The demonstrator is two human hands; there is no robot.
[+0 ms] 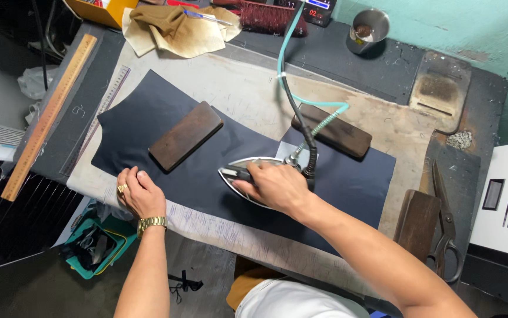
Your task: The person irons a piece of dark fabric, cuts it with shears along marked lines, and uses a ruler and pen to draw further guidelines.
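Plainly, the right hand [277, 185] grips the iron [248, 176] on the dark fabric [148, 118]; lingering could scorch it, or creases form if the left hand [139, 191], fingers curled on the edge, slips.

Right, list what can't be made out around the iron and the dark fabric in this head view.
- Iron: its handle is covered by the right hand; its soleplate faces down, unseen.
- Dark fabric: the near right corner is hidden under the right forearm.
- Left hand: its fingertips curl under, so their contact with the fabric edge is unclear.
- Metal cup: contents too small to identify.
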